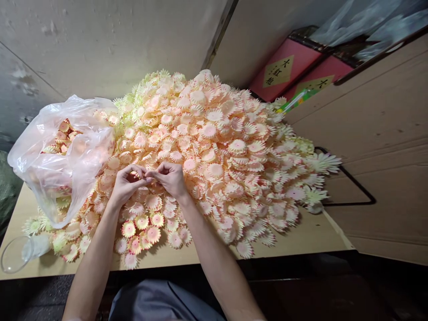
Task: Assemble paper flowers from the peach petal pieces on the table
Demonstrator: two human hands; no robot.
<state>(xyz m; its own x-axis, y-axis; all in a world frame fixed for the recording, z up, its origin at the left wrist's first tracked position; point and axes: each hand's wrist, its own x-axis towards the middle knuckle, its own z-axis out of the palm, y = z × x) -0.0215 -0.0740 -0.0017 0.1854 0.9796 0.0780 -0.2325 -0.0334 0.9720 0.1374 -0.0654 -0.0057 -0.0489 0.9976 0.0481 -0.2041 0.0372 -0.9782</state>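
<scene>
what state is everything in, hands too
flower heads: heaped, petals spread
left hand: curled, anything held unclear
right hand: curled, anything held unclear
plastic bag: open, flower heads inside
clear cup: uncovered, upright or tipped unclear
red boxes: partly hidden, lids unclear

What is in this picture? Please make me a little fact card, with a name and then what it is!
Left hand: thumb and finger pinched, close to the right hand
Right hand: pinched too; anything between the fingers is too small to tell
Flower pieces: big pile, pale pink and yellowish, frilly edges
Plastic bag: see-through, left of the pile, more pieces inside
Table: tan, under the pile
Clear cup: table's left front corner
Red boxes: behind, right, with writing
</scene>
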